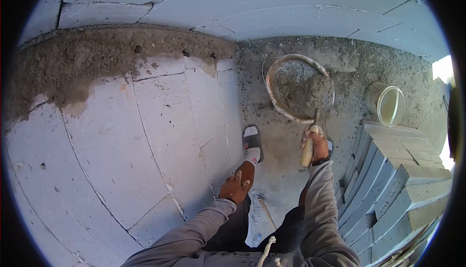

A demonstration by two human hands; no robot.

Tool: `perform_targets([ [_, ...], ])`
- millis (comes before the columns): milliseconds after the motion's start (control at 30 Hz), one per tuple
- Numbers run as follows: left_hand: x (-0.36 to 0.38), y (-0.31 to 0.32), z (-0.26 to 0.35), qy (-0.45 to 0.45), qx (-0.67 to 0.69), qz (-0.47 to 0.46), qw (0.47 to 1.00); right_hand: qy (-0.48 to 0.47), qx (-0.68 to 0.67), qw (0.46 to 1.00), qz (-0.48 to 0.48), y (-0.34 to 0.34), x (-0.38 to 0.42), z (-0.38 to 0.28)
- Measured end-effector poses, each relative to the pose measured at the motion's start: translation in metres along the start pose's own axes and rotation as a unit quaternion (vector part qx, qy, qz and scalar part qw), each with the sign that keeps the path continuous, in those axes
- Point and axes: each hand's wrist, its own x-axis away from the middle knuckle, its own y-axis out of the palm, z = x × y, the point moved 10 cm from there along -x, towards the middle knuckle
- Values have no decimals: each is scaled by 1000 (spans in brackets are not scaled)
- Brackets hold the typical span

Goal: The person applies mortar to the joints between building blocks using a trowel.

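Observation:
My right hand is wrapped round the wooden handle of a trowel. The trowel's blade end reaches over the near right rim of a round bucket, where a lump of wet mortar covers the blade. More grey mortar and some water lie inside the bucket. My left hand rests on my left leg by the knee, its fingers spread and holding nothing. Left of it runs a wall of pale blocks, with rough mortar spread along its far end.
A small white pail stands on the rough floor right of the bucket. Stacked grey blocks fill the lower right. A pale block wall crosses the top. My feet in sandals are below the bucket. A thin stick lies between my legs.

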Motion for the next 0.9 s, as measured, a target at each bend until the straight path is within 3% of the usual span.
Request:
perform_targets([
  [67, -2, 0, -6, 15, 3, 4, 1000, -55, -5, 998, 44, 5, 10, -11],
  [133, -5, -4, -12, 20, 17, -2, 1000, -188, 33, 969, 157, 10, 24, -29],
  [233, -10, -16, -21, 13, 13, -14, 1000, -228, 118, 937, 235, 52, 14, -3],
  [267, -15, -14, -26, 15, 12, -10, 1000, -249, 174, 912, 277, 73, 9, 8],
  [300, -18, -16, -32, 33, 3, 19, 999, -308, 396, 790, 353, 127, 10, 3],
  [333, -19, -19, -37, 50, -6, 45, 998, -200, 391, 855, 277, 178, -28, 34],
  [367, -18, -18, -41, 50, 0, 28, 998, -195, 477, 842, 158, 256, -51, 47],
  [400, -13, 0, -49, 54, 0, 17, 998, -236, 524, 817, 39, 334, -47, 50],
  [433, 13, 24, -82, 57, -20, -8, 998, -331, 475, 815, 20, 386, -4, 36],
  [467, 28, 50, -97, 55, -36, -33, 997, -366, 440, 820, -8, 415, 27, 32],
  [500, 32, 60, -107, 50, -53, -65, 995, -359, 443, 821, -5, 408, 42, 40],
  [567, 15, 70, -117, 54, -83, -117, 988, -243, 453, 857, -31, 389, 51, 62],
  [667, -10, 116, -90, 46, -120, -184, 974, -187, 513, 837, 23, 280, 41, 79],
  [700, -6, 26, -33, 28, -83, -61, 994, -171, 533, 826, 59, 234, 37, 75],
  [733, -3, 6, -19, -3, -20, -73, 997, -172, 520, 831, 96, 183, 28, 72],
  [833, 1, 33, -22, 8, -27, -83, 996, -74, 587, 777, 214, 34, -3, 42],
  [900, 1, 35, -17, 11, -29, -69, 997, -5, 653, 709, 265, -15, 0, -11],
])
